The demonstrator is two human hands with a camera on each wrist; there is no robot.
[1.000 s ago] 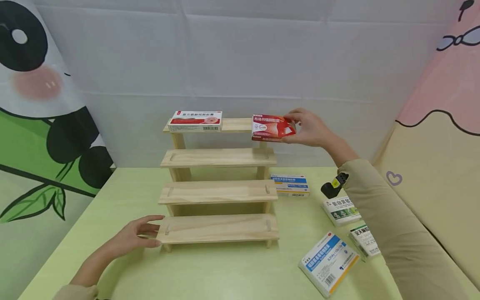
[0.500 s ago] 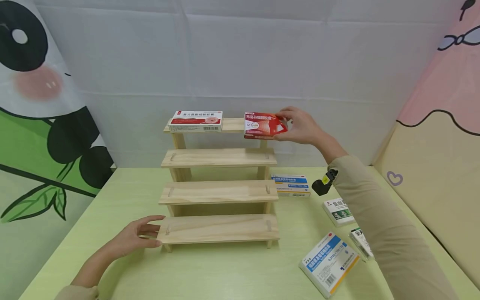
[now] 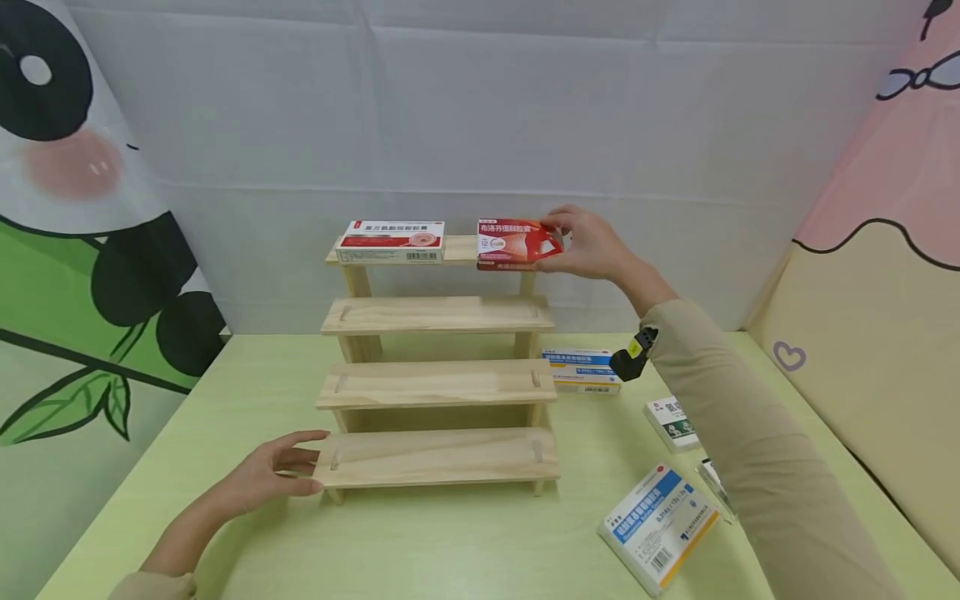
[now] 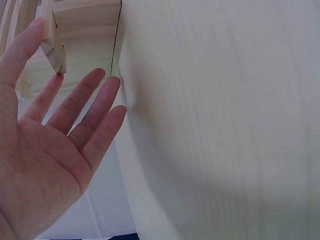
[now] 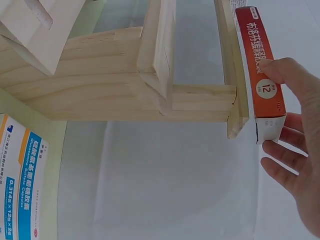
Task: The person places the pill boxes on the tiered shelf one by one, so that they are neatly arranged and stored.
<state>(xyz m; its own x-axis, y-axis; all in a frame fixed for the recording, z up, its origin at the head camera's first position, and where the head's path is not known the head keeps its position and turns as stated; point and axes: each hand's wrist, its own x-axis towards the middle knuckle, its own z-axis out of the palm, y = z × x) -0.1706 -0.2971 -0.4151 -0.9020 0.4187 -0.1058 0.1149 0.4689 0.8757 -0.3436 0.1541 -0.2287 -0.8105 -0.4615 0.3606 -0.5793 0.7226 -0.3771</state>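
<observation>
My right hand (image 3: 588,244) pinches a red medicine box (image 3: 508,243) by its right end, thumb on the front side and fingers behind. The box is at the right end of the top step of a wooden tiered display rack (image 3: 438,382); in the right wrist view, the box (image 5: 261,60) lies close along that board, and I cannot tell whether it rests fully on it. My left hand (image 3: 266,471) has its thumb and index fingertip at the left end of the lowest step. Its other fingers (image 4: 95,107) are extended, with the palm bare in the left wrist view.
A white-and-red medicine box (image 3: 392,242) lies on the top step's left end. Blue-and-white boxes lie beside the rack (image 3: 581,372) and at the front right (image 3: 660,527). A green-and-white box (image 3: 672,423) is partly behind my right sleeve. A pale backdrop (image 3: 480,125) stands behind.
My right hand has carried the red medicine box leftward and slightly up along the top step, and the box now sits straighter to it. My left hand stays in place.
</observation>
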